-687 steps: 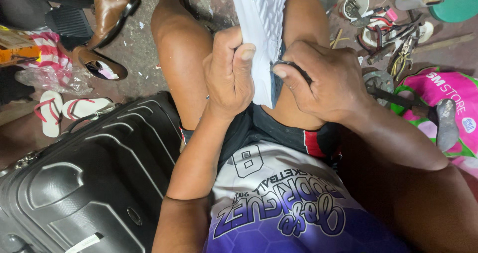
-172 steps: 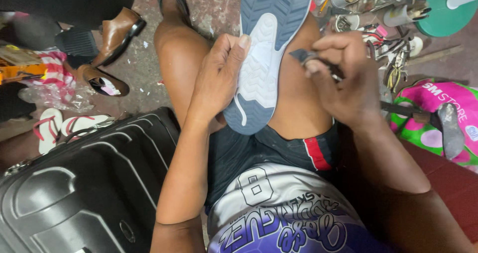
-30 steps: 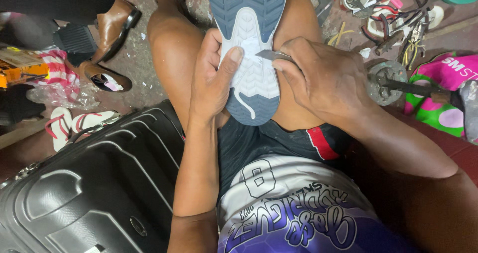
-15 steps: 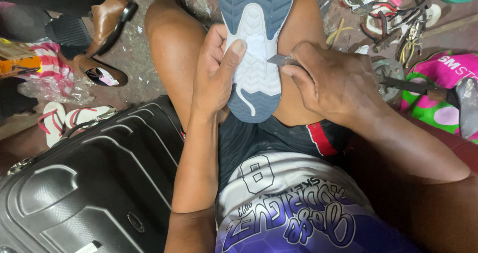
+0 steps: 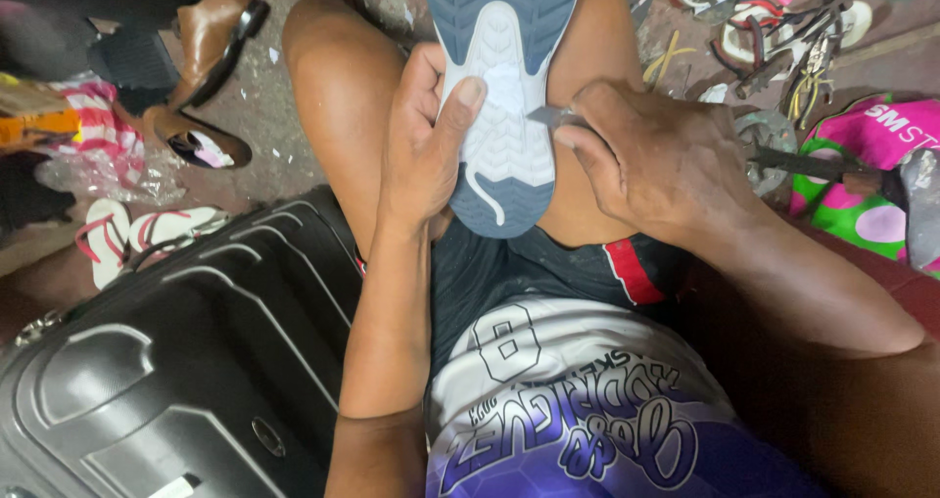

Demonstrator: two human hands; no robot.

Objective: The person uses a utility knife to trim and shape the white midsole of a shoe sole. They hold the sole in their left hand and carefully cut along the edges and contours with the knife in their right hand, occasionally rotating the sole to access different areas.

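The blade has crept further along the shoe sole's right edge; right hand pinches it, left hand clamps the shoe between the knees, trimming nearly round.

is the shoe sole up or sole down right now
Sole up: the shoe's grey and white tread faces the camera, held between the knees by the left hand, with the right hand at its edge.

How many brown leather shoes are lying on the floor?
2: one brown shoe at upper left, a second brown shoe just below it. More may lie outside the picture.
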